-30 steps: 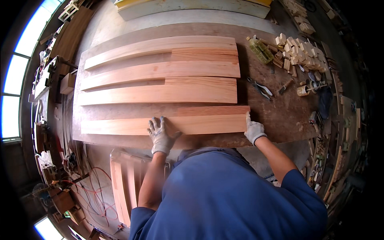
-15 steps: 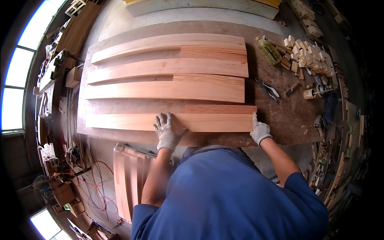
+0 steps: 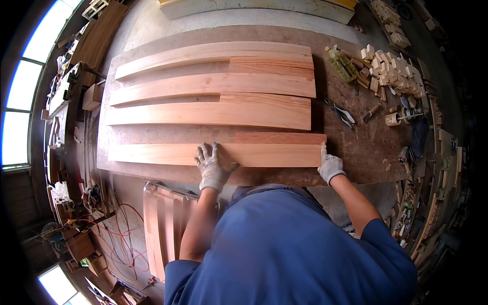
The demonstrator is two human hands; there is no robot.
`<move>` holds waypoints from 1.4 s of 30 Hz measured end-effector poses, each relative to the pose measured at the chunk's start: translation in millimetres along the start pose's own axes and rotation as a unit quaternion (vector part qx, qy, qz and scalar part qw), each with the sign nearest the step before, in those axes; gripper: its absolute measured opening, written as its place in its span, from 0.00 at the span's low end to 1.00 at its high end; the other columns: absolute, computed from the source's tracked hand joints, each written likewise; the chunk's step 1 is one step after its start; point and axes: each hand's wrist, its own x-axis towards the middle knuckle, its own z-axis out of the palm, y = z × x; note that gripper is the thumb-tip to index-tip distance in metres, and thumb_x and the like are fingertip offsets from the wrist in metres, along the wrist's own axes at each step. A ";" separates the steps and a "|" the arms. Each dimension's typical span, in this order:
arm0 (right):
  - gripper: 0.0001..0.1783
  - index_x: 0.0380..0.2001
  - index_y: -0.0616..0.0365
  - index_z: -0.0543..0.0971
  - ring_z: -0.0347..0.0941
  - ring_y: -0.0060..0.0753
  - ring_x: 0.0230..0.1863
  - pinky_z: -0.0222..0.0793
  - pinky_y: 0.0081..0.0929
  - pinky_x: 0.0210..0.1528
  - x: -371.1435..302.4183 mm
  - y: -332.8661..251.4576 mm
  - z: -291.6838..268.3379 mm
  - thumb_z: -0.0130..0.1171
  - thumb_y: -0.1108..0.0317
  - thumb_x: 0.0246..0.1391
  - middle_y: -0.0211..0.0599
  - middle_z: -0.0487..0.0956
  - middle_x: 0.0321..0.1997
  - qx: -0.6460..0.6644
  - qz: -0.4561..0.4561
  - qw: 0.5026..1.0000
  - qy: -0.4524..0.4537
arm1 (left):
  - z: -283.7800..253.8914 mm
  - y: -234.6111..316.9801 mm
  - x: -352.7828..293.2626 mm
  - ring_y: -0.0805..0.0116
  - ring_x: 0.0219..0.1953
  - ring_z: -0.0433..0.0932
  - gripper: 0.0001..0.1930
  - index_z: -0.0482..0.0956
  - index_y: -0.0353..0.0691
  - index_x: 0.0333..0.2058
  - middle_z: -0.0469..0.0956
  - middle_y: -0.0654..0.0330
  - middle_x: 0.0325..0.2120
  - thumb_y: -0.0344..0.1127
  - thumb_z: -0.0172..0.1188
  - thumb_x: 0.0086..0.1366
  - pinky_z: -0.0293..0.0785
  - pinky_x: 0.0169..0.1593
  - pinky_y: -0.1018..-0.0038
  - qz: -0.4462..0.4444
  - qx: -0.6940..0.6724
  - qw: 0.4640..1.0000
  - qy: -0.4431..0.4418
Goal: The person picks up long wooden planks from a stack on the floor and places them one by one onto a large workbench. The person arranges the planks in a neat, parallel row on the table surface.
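Note:
A long pale wooden board (image 3: 279, 155) lies along the near side of the workbench, with a shorter reddish wood strip (image 3: 279, 138) against its far edge at the right. My left hand (image 3: 211, 168), in a white work glove, rests on the board with fingers spread. At the board's right end is my gloved right hand (image 3: 331, 163), its index finger stretched along the end near the strip's corner and the other fingers partly curled. Beyond them lie several similar long boards (image 3: 203, 113), also with shorter pieces set beside their right halves.
On the bench's (image 3: 351, 147) right side are pliers (image 3: 343, 116), a brush (image 3: 372, 113), a bottle of yellowish liquid (image 3: 342, 65) and a pile of small wood blocks (image 3: 394, 71). More boards (image 3: 165, 223) stand below the bench at left. A red hose (image 3: 133, 249) crosses the floor.
Both hands keep their places on the board. The view has shifted very slightly; nothing else has visibly moved.

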 end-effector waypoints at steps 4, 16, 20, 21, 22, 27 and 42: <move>0.62 0.83 0.57 0.44 0.88 0.48 0.45 0.83 0.47 0.48 0.3 -0.4 1.0 0.71 0.57 0.56 0.48 0.89 0.46 -0.002 0.001 1.000 0.002 | -0.7 0.5 -0.5 0.33 0.81 0.42 0.63 0.57 0.43 0.78 0.48 0.38 0.79 0.71 0.76 0.52 0.43 0.79 0.37 0.002 0.000 1.000 0.002; 0.61 0.83 0.57 0.44 0.88 0.48 0.45 0.82 0.48 0.48 -0.5 -3.0 -1.6 0.70 0.57 0.57 0.49 0.89 0.47 -0.012 0.007 1.000 -0.005 | 0.2 0.7 -0.4 0.33 0.81 0.43 0.63 0.58 0.43 0.77 0.48 0.37 0.79 0.71 0.77 0.51 0.43 0.79 0.37 0.002 -0.004 1.000 0.008; 0.59 0.83 0.57 0.44 0.88 0.49 0.46 0.82 0.49 0.48 -1.5 -2.5 -1.3 0.67 0.59 0.57 0.50 0.88 0.48 -0.004 0.004 1.000 0.002 | 0.0 0.4 -0.1 0.33 0.81 0.42 0.64 0.58 0.43 0.78 0.47 0.37 0.79 0.71 0.77 0.51 0.42 0.79 0.37 0.002 -0.010 1.000 0.006; 0.59 0.83 0.56 0.44 0.88 0.49 0.46 0.82 0.49 0.49 0.8 -0.2 3.3 0.67 0.59 0.58 0.50 0.88 0.48 -0.003 0.001 1.000 0.006 | 0.6 0.9 0.3 0.33 0.81 0.41 0.64 0.57 0.43 0.78 0.47 0.37 0.79 0.71 0.76 0.51 0.41 0.79 0.37 0.002 -0.010 1.000 0.006; 0.58 0.83 0.56 0.44 0.88 0.49 0.46 0.82 0.49 0.49 4.7 1.7 9.9 0.66 0.60 0.58 0.50 0.88 0.48 -0.002 -0.002 1.000 0.010 | 0.9 1.0 0.3 0.33 0.81 0.41 0.64 0.57 0.44 0.78 0.47 0.38 0.79 0.71 0.76 0.51 0.41 0.79 0.38 0.001 -0.010 1.000 0.006; 0.57 0.83 0.57 0.45 0.88 0.49 0.46 0.82 0.49 0.49 5.2 0.0 6.0 0.64 0.62 0.58 0.51 0.88 0.47 0.000 0.004 1.000 -0.002 | 0.9 0.7 0.0 0.33 0.81 0.40 0.64 0.56 0.44 0.78 0.47 0.38 0.79 0.72 0.76 0.52 0.40 0.80 0.38 0.000 -0.011 1.000 0.001; 0.56 0.83 0.59 0.45 0.88 0.49 0.45 0.82 0.50 0.47 3.3 1.8 8.1 0.63 0.60 0.59 0.49 0.89 0.46 0.000 -0.002 1.000 0.009 | 1.1 1.9 0.1 0.32 0.81 0.42 0.63 0.57 0.44 0.78 0.47 0.36 0.79 0.70 0.77 0.52 0.41 0.79 0.38 0.002 -0.012 1.000 0.006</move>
